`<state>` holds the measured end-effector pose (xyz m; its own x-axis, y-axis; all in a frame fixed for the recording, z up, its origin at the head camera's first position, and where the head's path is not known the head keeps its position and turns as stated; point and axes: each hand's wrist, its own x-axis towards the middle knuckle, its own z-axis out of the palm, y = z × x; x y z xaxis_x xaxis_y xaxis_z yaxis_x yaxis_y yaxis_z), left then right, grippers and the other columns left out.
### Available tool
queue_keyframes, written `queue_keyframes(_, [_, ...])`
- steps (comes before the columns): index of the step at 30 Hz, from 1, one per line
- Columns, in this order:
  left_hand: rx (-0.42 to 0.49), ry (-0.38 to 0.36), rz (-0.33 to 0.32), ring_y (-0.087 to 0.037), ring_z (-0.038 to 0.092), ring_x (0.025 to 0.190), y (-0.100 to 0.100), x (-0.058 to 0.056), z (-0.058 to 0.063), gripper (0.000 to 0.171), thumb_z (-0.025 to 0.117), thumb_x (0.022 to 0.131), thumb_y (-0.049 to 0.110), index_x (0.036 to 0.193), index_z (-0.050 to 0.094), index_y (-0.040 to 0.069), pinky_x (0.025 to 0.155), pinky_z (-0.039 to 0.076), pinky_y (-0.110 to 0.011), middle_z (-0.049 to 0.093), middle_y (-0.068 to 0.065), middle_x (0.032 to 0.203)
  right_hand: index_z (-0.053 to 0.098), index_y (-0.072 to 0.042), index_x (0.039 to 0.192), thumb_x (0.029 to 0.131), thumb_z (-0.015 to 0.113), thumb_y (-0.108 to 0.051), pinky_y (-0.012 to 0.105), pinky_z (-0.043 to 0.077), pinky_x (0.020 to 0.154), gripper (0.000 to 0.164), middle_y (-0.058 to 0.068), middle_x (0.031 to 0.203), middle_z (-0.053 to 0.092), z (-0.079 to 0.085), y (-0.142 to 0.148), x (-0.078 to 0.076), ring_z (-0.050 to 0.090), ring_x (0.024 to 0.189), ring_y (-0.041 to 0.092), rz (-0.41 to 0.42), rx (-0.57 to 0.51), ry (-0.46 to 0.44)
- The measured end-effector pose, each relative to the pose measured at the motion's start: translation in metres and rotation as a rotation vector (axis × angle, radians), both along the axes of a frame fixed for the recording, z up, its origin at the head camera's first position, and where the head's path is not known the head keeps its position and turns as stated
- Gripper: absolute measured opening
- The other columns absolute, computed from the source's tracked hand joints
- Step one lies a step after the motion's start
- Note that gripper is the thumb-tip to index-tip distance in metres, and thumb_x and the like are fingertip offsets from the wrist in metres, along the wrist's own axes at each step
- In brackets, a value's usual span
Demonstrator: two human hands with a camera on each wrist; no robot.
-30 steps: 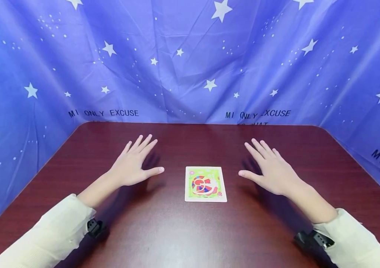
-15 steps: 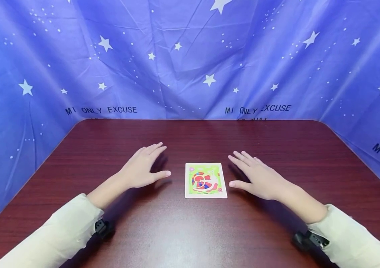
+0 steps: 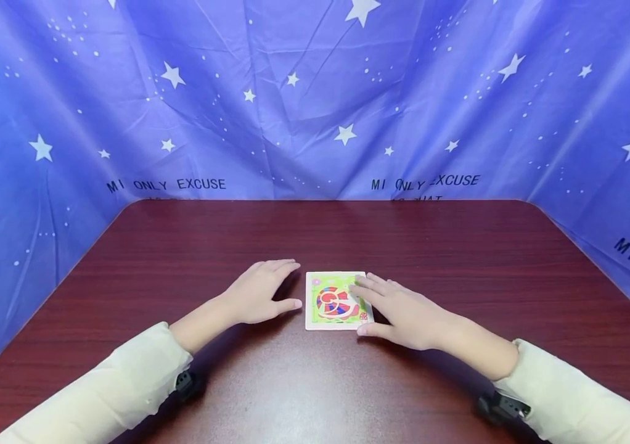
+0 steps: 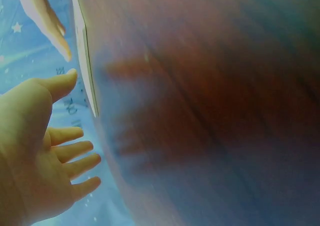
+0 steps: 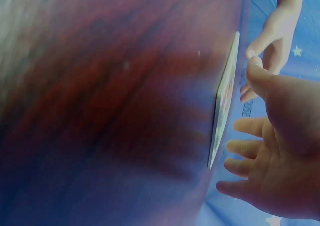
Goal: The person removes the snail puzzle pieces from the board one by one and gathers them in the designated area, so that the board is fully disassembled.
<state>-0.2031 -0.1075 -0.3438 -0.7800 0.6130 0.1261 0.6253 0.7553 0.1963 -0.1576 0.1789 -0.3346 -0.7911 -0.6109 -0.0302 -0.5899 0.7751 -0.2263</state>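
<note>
A square picture puzzle board [image 3: 337, 302] lies flat on the dark red-brown table, with a white border and a colourful snail picture on green. Just off its left edge is my left hand [image 3: 256, 293], fingers extended and thumb apart. My right hand [image 3: 409, 314] reaches over the board's right side, its fingertips overlapping the picture in the head view and its thumb by the lower right corner. In the right wrist view the board [image 5: 224, 100] shows edge-on, beyond the fingertips of the relaxed right hand [image 5: 285, 146]. The left wrist view shows the left palm [image 4: 45, 151] facing the board's thin edge [image 4: 85, 55].
The glossy wooden table [image 3: 315, 394] stretches around the board on all sides. A blue curtain [image 3: 315, 111] with white stars and black lettering hangs behind the table and along both sides. Black straps sit at both cuffs.
Both hands have come inward and lower toward the board from either side. The right hand's fingers now overlap its right part; the left hand is close beside it. The board stays in place.
</note>
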Motion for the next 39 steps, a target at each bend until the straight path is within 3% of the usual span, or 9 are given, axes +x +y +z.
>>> queue_keyframes(8, [-0.009, -0.039, -0.058, -0.029, 0.054, 0.126, 0.018, 0.004, 0.001, 0.067, 0.065, 0.086, 0.043, 0.137, 0.048, 0.004, 0.105, 0.044, -0.047, 0.056, -0.012, 0.137, 0.041, -0.013, 0.146, 0.092, 0.059, -0.046, 0.05, 0.036, 0.112, 0.065, 0.01, 0.153, 0.04, -0.005, -0.014, 0.006, 0.038, 0.141, 0.032, 0.061, -0.01, -0.019])
queue_keyframes(16, [-0.053, -0.021, -0.107, -0.026, 0.057, 0.122, 0.031, 0.004, 0.002, 0.055, 0.064, 0.087, 0.04, 0.13, 0.055, 0.007, 0.101, 0.046, -0.044, 0.06, -0.007, 0.132, 0.039, -0.008, 0.146, 0.094, 0.058, -0.041, 0.047, 0.036, 0.113, 0.065, 0.01, 0.151, 0.042, -0.007, -0.021, 0.008, 0.039, 0.141, 0.029, 0.143, -0.032, 0.024])
queue_keyframes(22, [-0.054, -0.02, -0.118, -0.024, 0.058, 0.118, 0.037, 0.001, 0.002, 0.051, 0.065, 0.088, 0.039, 0.127, 0.058, 0.007, 0.098, 0.048, -0.043, 0.062, -0.006, 0.128, 0.04, -0.009, 0.146, 0.096, 0.054, -0.039, 0.047, 0.034, 0.114, 0.06, 0.007, 0.153, 0.041, -0.012, -0.02, 0.007, 0.038, 0.142, 0.028, 0.191, -0.006, 0.067])
queue_keyframes(27, [-0.042, -0.073, -0.096, -0.022, 0.059, 0.115, 0.039, -0.006, 0.004, 0.047, 0.068, 0.086, 0.035, 0.123, 0.06, 0.007, 0.099, 0.049, -0.039, 0.063, -0.006, 0.122, 0.043, -0.009, 0.144, 0.097, 0.054, -0.037, 0.045, 0.036, 0.113, 0.056, 0.007, 0.152, 0.042, -0.015, -0.017, 0.006, 0.04, 0.141, 0.027, 0.19, 0.004, 0.098])
queue_keyframes(30, [-0.035, -0.111, -0.081, -0.021, 0.058, 0.112, 0.039, -0.01, 0.005, 0.041, 0.07, 0.085, 0.033, 0.118, 0.063, 0.009, 0.097, 0.049, -0.038, 0.064, -0.004, 0.116, 0.043, -0.011, 0.145, 0.097, 0.053, -0.038, 0.045, 0.036, 0.113, 0.056, 0.005, 0.153, 0.041, -0.014, -0.016, 0.007, 0.04, 0.141, 0.026, 0.191, 0.022, 0.095])
queue_keyframes(39, [-0.016, -0.121, -0.1, -0.015, 0.056, 0.095, 0.042, -0.015, 0.009, 0.034, 0.073, 0.083, 0.026, 0.112, 0.067, 0.009, 0.086, 0.05, -0.032, 0.063, -0.001, 0.102, 0.043, -0.012, 0.145, 0.097, 0.053, -0.038, 0.043, 0.04, 0.111, 0.055, 0.005, 0.152, 0.042, -0.007, -0.015, 0.009, 0.041, 0.14, 0.026, 0.213, 0.067, 0.106])
